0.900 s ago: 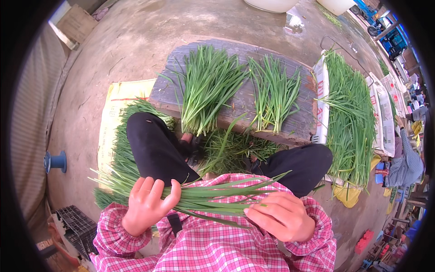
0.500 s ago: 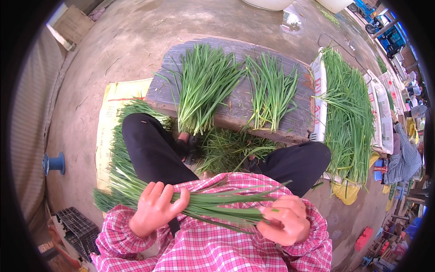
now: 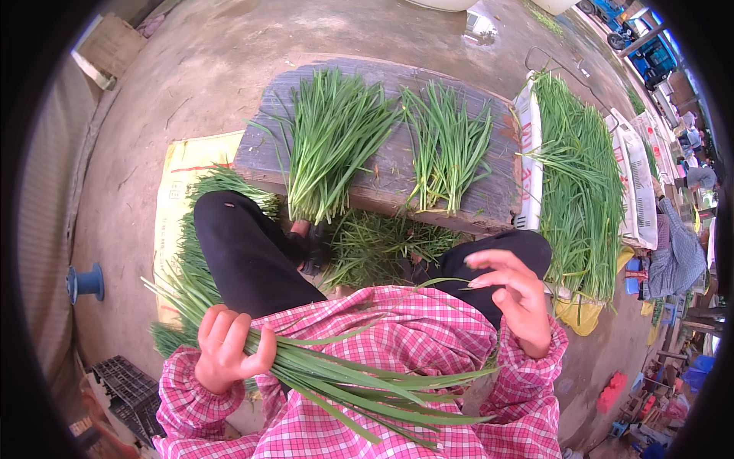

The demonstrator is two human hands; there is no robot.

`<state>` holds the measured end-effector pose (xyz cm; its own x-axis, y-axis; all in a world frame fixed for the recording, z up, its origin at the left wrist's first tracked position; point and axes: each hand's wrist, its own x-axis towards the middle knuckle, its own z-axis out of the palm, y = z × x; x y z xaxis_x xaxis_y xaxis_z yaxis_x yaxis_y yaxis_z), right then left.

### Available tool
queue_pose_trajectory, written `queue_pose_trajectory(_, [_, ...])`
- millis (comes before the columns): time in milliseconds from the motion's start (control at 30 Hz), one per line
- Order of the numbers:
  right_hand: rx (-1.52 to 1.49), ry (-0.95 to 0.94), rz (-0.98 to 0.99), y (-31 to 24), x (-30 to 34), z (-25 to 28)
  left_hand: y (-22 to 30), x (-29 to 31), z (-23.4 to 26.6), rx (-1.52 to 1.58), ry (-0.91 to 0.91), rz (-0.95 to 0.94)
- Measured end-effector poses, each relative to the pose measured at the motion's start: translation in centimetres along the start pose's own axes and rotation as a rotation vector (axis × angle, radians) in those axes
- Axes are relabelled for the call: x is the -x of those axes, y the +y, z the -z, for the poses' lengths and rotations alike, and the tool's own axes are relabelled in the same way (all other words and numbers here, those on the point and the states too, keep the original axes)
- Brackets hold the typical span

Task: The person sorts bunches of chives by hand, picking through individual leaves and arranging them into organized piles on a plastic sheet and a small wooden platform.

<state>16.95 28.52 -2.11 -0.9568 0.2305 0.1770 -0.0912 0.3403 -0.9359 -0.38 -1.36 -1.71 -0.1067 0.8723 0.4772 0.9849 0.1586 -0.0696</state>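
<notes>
My left hand [image 3: 229, 348] is closed around a bunch of garlic chives [image 3: 352, 375] in front of my checked pink top. The pale stem ends stick out to the left of the fist, and the green blades fan out to the right. My right hand [image 3: 521, 302] is raised above the right knee, apart from the bunch, with its fingers spread. One thin green blade [image 3: 440, 281] reaches its fingertips; whether it is gripped cannot be made out. Beyond my knees, a larger pile of chives [image 3: 332, 141] and a smaller one [image 3: 449, 145] lie on a low wooden board [image 3: 382, 180].
More chives [image 3: 200, 268] lie on a yellow sack [image 3: 172, 183] at my left. Loose leaves [image 3: 382, 245] cover the ground below the board. A white crate [image 3: 527, 115] heaped with chives stands at the right. A black crate [image 3: 126, 390] and a blue spool [image 3: 86, 283] are at the left.
My right hand has left the blade ends of the bunch and moved up and right, its fingers opening. The left hand, still gripping, has shifted slightly left and the blades droop lower.
</notes>
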Motion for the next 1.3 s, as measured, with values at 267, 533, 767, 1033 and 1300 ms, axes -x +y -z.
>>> queue_pose_trajectory(267, [-0.064, -0.426, 0.126, -4.3, -0.3, -0.6, -0.3, 0.2, 0.1, -0.041, -0.029, 0.005])
queue_pose_trajectory(533, [0.023, -0.367, 0.171, -3.9, 0.0, -3.2, -0.2, 0.1, -0.1, -0.063, -0.045, -0.008])
queue_pose_trajectory(767, [-0.072, -0.335, 0.061, -3.6, 0.5, -3.8, -0.3, -0.2, -0.1, -0.045, -0.057, -0.01])
queue_pose_trajectory(1033, [-0.218, 0.002, 0.045, -3.1, 0.8, -3.2, -0.1, 0.3, -0.6, -0.04, -0.074, 0.022])
queue_pose_trajectory(1300, [-1.352, -0.248, 0.258, 2.4, 1.3, 2.1, -0.7, 1.8, -0.3, 0.02, -0.007, 0.096])
